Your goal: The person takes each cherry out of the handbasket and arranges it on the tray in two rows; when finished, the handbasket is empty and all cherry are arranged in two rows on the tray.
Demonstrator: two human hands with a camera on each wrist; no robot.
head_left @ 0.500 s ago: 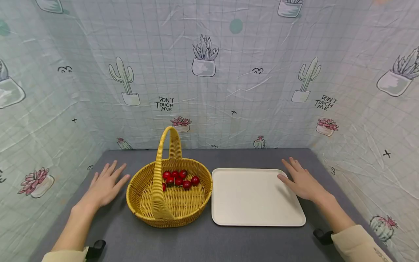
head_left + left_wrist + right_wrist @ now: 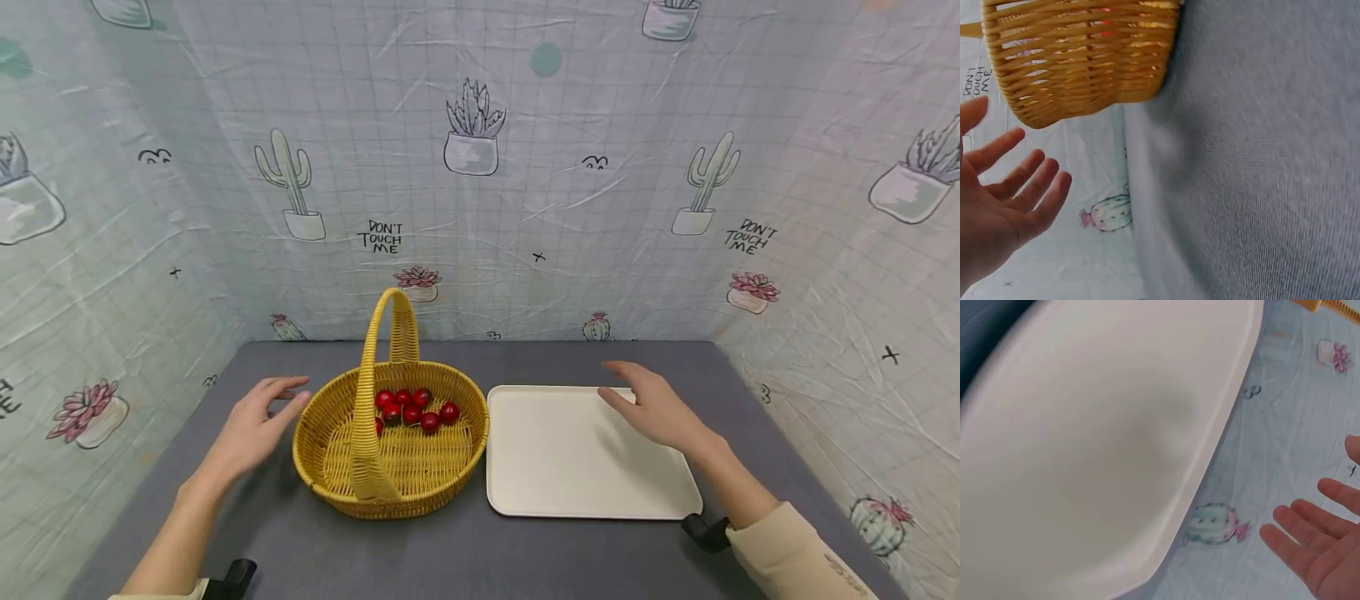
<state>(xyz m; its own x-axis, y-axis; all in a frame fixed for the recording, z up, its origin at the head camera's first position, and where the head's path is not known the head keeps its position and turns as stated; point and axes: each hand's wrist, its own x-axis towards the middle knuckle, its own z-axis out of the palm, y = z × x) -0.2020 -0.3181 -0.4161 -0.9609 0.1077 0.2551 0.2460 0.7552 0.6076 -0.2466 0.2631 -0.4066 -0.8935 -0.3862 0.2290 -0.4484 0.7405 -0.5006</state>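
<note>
A yellow wicker basket [image 2: 420, 493] with a tall arched handle [image 2: 365, 433] stands left of centre. Several dark red cherries [image 2: 412, 414] lie inside, toward its back. My left hand [image 2: 255, 421] is just left of the basket rim, fingers loosely bent and holding nothing; the left wrist view shows that hand [image 2: 997, 206] beside the woven wall [image 2: 1085, 62]. To the right of the basket lies a cream rectangular tray [image 2: 562, 458] with nothing on it. Over the tray's right back part hovers my right hand [image 2: 660, 412], relaxed, thumb and fingers apart, gripping nothing.
A dark grey cloth [image 2: 450, 558] covers the table. Behind and at both sides hangs a pale curtain [image 2: 525, 208] printed with potted cacti. Black straps [image 2: 705, 533] sit at both wrists, near cream sleeves [image 2: 787, 550].
My right hand has moved left, farther over the tray. My left hand has shifted right toward the basket, its fingers now more bent. The basket, cherries and tray keep their places.
</note>
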